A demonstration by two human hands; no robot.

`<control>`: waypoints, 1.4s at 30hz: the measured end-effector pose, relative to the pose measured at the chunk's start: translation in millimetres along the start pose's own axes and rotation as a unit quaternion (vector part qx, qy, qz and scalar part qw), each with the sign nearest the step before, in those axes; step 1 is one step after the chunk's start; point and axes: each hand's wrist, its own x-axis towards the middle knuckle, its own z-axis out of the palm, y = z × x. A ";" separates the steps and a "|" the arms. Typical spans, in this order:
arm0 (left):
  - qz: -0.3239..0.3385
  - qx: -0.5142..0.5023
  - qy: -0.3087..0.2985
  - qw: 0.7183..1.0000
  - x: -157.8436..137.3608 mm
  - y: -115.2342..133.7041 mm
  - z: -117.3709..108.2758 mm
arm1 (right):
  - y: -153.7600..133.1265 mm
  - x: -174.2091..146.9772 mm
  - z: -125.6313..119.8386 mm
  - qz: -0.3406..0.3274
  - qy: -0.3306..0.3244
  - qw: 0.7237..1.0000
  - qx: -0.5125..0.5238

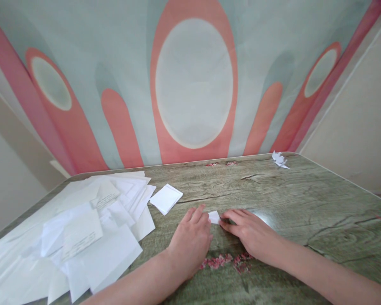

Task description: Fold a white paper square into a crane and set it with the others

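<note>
A small folded piece of white paper (213, 217) lies between my two hands on the wood-patterned table. My left hand (193, 233) is at its left side, fingers curled and close together, partly covering that edge. On the other side, my right hand (246, 228) pinches the paper's right end between thumb and fingers. The left fingertips are hidden behind the hand. Just beyond my left hand rests a small stack of square white paper (166, 198), apart from it.
A wide, messy pile of white paper sheets (114, 250) covers the table's left side, some with printed lines. Crumpled or folded white paper (280, 159) sits near the far right edge. The table (305, 199) meets a patterned backdrop (193, 156) at the back.
</note>
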 end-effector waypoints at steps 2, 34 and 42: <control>0.017 -0.002 -0.004 1.000 -0.1 -0.3 1.5 | 2.0 -1.2 2.1 -0.006 0.005 1.000 -0.003; -0.029 -0.121 0.019 0.992 -0.1 -19.3 11.5 | 21.1 5.7 23.4 0.117 0.144 0.959 0.213; -0.062 -0.164 0.019 0.984 -1.1 -23.7 14.9 | 6.1 9.0 17.3 0.145 0.121 0.952 0.243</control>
